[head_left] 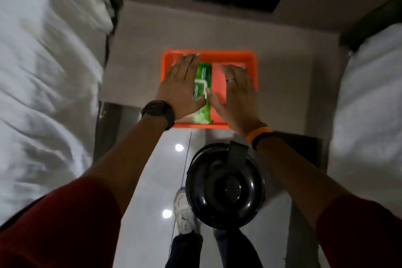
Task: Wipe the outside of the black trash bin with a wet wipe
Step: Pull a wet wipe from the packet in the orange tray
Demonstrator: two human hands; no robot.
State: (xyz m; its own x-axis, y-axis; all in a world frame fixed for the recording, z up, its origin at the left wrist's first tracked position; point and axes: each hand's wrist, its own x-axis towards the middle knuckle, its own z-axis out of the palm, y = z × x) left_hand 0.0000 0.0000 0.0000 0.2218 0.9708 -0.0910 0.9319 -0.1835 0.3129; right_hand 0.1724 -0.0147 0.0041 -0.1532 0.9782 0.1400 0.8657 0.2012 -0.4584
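Two hands over one wipe pack [203, 91], one black bin [225, 187].

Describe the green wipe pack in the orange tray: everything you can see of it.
The wipe pack is a soft green packet that looks like glossy plastic film, with a white flip-lid patch on top, seemingly closed, and blurred print. It lies flat, lengthwise, in the left half of the orange tray, reaching the near wall. The left hand spreads over its left edge and the right hand thumb lies at its right edge; actual contact cannot be confirmed.
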